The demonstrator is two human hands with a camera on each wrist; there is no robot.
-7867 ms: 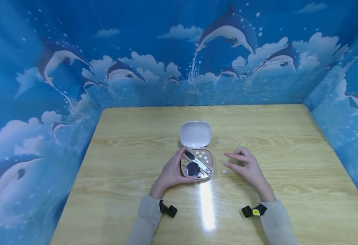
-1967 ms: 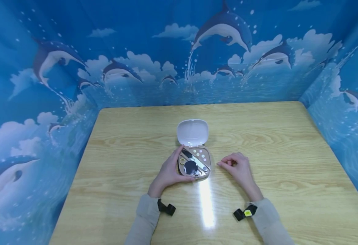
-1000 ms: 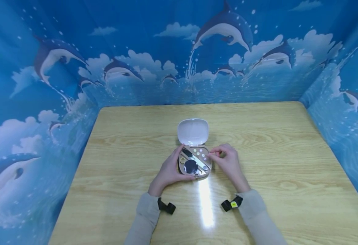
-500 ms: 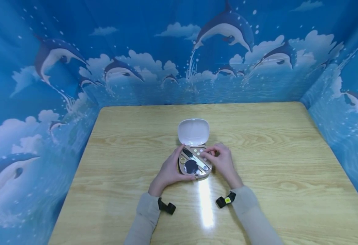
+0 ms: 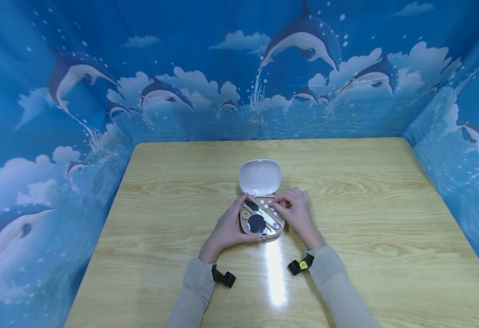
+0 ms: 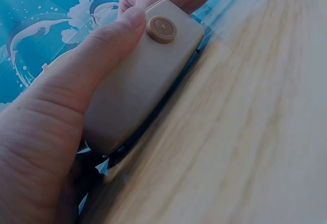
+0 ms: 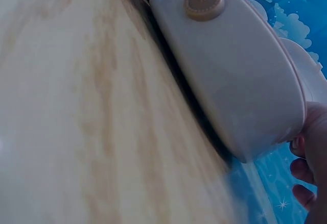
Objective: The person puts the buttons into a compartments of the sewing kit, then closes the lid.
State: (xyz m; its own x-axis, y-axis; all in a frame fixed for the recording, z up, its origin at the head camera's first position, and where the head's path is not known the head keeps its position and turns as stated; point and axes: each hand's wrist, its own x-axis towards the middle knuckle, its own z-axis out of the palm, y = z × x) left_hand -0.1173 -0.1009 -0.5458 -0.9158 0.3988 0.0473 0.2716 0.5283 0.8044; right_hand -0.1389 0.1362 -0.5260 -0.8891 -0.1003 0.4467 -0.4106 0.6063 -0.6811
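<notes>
An opened sewing kit box stands on the table, its white lid tipped back. My left hand grips its left side, thumb along the front edge. In the left wrist view that thumb lies beside the button-shaped brown catch. Inside are a black disc, a yellow ring, a long silver tool with a black end, and several small pale buttons. My right hand has thumb and index fingertips pinched together over the button compartment; the button between them is hidden.
The wooden table extends around the box, with a bright light reflection in front of it. A blue dolphin-print curtain borders the back and both sides. Black wrist cameras sit on both wrists.
A pale button that lay on the table right of the box is gone from there. My right hand has moved left, from the table to the button compartment. My left hand keeps its grip.
</notes>
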